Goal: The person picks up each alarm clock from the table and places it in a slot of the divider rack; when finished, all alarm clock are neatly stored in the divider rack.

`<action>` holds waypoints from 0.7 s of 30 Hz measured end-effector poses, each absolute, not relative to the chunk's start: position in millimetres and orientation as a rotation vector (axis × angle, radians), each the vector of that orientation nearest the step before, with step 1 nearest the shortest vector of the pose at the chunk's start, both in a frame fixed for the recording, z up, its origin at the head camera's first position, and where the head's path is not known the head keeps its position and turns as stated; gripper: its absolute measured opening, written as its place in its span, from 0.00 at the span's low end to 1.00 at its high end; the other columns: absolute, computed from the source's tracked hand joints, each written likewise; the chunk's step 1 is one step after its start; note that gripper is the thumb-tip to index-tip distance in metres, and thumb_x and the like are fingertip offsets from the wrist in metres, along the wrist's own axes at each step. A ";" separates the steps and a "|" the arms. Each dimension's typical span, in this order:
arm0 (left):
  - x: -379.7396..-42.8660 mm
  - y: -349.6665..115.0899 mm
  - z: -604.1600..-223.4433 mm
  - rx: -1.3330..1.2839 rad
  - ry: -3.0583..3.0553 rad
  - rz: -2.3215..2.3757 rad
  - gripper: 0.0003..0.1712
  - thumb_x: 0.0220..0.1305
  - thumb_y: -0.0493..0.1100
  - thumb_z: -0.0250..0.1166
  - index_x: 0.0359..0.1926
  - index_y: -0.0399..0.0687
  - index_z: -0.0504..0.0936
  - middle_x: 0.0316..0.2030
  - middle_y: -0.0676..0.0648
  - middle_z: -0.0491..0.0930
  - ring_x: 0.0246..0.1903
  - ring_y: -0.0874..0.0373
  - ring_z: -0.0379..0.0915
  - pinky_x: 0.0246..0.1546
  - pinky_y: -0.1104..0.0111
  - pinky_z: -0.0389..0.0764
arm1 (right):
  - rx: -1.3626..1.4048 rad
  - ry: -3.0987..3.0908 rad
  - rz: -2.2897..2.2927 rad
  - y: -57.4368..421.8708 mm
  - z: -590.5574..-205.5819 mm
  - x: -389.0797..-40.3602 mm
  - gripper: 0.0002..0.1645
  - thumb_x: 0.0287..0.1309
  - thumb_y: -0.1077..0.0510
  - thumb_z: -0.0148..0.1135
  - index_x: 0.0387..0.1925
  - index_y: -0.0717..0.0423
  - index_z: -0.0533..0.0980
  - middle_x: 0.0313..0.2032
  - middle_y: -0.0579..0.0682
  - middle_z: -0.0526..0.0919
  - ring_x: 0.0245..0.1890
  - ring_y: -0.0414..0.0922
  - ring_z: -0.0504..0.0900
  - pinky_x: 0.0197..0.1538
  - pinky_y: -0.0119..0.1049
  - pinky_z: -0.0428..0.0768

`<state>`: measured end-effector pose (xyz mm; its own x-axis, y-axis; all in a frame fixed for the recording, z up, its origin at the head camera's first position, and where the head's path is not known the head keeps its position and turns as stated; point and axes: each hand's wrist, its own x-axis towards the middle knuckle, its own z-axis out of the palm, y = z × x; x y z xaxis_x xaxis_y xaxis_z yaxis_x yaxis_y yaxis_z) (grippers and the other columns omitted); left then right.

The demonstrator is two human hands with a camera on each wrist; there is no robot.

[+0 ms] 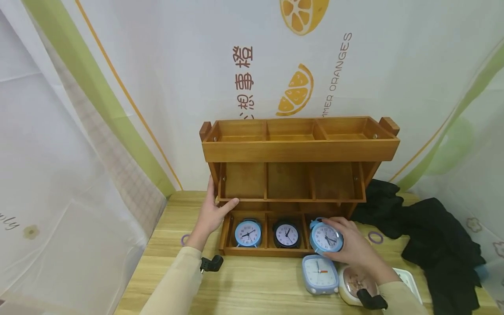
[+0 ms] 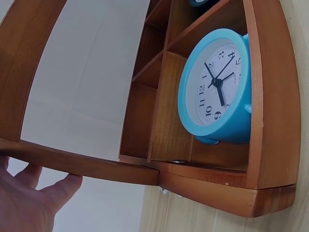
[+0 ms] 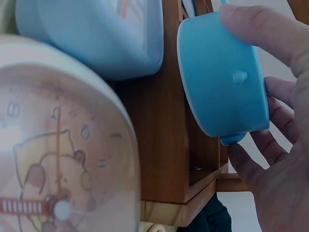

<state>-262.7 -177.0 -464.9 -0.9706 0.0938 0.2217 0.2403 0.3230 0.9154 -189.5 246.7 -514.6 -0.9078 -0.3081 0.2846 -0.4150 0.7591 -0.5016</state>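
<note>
A wooden three-tier rack (image 1: 299,152) with three compartments per tier stands upright. My left hand (image 1: 211,214) rests against its left side, fingers extended along the frame and thumb out across the middle tier's front; in the left wrist view, the fingertips (image 2: 73,181) touch the side frame. My right hand (image 1: 354,238) grips a round blue alarm clock (image 1: 326,237) by its body, at the bottom tier's right compartment, overlapping its front wall. Another blue alarm clock (image 1: 248,233) sits in the bottom left compartment, and a black one (image 1: 286,234) in the bottom middle.
Before the rack stand a squarish light-blue clock (image 1: 320,274) and a cream clock with a cartoon dial (image 3: 67,145). A white object (image 1: 409,282) lies partly hidden behind the right forearm. Black cloth (image 1: 429,232) and a purple ring (image 1: 376,237) lie to the right.
</note>
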 end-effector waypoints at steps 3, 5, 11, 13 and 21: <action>-263.2 -177.0 -465.2 -0.320 -2.438 -1.732 0.64 0.69 0.54 0.72 0.82 0.81 0.30 0.83 0.52 0.38 0.81 0.43 0.43 0.69 0.38 0.65 | 0.580 -2.776 0.847 248.8 -515.1 -191.8 0.53 0.36 0.48 0.90 0.67 0.58 0.77 0.60 0.58 0.78 0.57 0.60 0.74 0.52 0.62 0.79; -263.9 -176.8 -465.6 -0.327 -2.428 -1.736 0.63 0.69 0.54 0.72 0.82 0.83 0.30 0.83 0.53 0.40 0.81 0.44 0.44 0.69 0.38 0.65 | 0.592 -2.767 0.842 249.6 -514.9 -193.7 0.53 0.37 0.48 0.90 0.66 0.59 0.77 0.60 0.59 0.78 0.57 0.62 0.74 0.52 0.64 0.79; -264.0 -176.6 -466.5 -0.345 -2.419 -1.743 0.63 0.69 0.53 0.72 0.82 0.82 0.31 0.83 0.53 0.41 0.80 0.44 0.45 0.70 0.37 0.64 | 0.604 -2.760 0.835 252.3 -516.2 -202.4 0.52 0.37 0.45 0.89 0.65 0.58 0.78 0.60 0.62 0.78 0.57 0.64 0.75 0.53 0.66 0.78; -264.1 -176.7 -466.8 -0.349 -2.417 -1.745 0.63 0.69 0.53 0.72 0.82 0.82 0.31 0.83 0.53 0.41 0.80 0.43 0.45 0.70 0.37 0.64 | 0.608 -2.763 0.854 254.0 -516.8 -206.0 0.52 0.37 0.46 0.89 0.65 0.58 0.78 0.61 0.63 0.78 0.58 0.65 0.75 0.53 0.67 0.77; -264.8 -176.7 -466.5 -0.362 -2.399 -1.751 0.63 0.69 0.51 0.72 0.82 0.82 0.32 0.83 0.52 0.41 0.80 0.43 0.45 0.68 0.36 0.65 | 0.629 -2.810 0.857 260.0 -518.4 -217.9 0.52 0.37 0.46 0.90 0.66 0.56 0.78 0.61 0.62 0.79 0.57 0.65 0.76 0.54 0.67 0.77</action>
